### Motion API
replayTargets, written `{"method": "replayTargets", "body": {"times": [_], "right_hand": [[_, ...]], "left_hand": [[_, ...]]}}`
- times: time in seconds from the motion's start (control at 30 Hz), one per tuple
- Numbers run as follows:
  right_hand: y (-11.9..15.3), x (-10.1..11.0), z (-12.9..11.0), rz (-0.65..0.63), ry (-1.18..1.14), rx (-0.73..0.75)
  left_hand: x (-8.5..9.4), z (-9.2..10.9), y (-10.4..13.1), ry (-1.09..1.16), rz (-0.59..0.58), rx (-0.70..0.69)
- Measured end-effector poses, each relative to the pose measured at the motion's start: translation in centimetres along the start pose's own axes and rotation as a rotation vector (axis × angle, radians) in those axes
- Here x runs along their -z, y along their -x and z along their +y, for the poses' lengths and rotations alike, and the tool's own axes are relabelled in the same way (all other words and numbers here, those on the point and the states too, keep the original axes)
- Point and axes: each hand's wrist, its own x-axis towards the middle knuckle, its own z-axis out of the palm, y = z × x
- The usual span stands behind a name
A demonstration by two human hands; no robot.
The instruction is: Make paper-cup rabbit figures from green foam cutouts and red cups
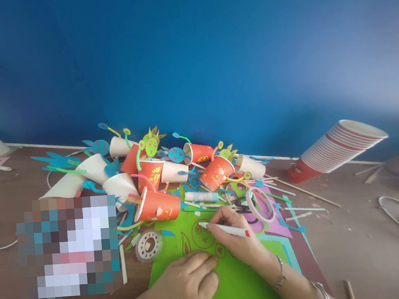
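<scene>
My right hand point(230, 231) grips a white marker point(230, 229) with a red end, its tip on a sheet of green paper point(173, 256). Drawn on the sheet in red-brown lines are a round face point(203, 240), a pointed ear shape point(185, 244) and a small circle with a heart point(220, 250). My left hand point(191, 277) rests flat on the paper just below the drawing, fingers loosely bent and holding nothing. Left of the sheet's upper part lies a tape roll on a white spool point(149, 245). A glue stick point(201, 196) lies beyond the drawing.
Behind the paper, red and white paper cups point(160, 204) with cut-out animal faces are heaped against the blue wall point(194, 68). A tilted stack of cups point(339, 149) stands at right. A ring of tape point(260, 204) and purple paper point(278, 223) lie near my right hand. Pixelation hides the left front.
</scene>
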Motion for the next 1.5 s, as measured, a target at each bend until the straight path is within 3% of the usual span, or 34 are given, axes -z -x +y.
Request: {"method": "replayTargets", "body": {"times": [0.7, 1.13, 1.3, 1.5], "right_hand": [[0.1, -0.1, -0.4, -0.006, -0.056, -0.006], [0.0, 0.1, -0.1, -0.036, -0.063, 0.034], [-0.3, 0.9, -0.3, 0.070, -0.279, 0.047], [0.0, 1.4, -0.3, 0.118, -0.309, 0.041]], "left_hand": [[0.2, 0.0, 0.0, 0.024, -0.060, 0.007], [0.0, 0.0, 0.0, 0.013, -0.023, 0.012], [0.1, 0.0, 0.0, 0.012, -0.044, 0.008], [0.2, -0.1, 0.0, 0.016, -0.031, -0.003]]}}
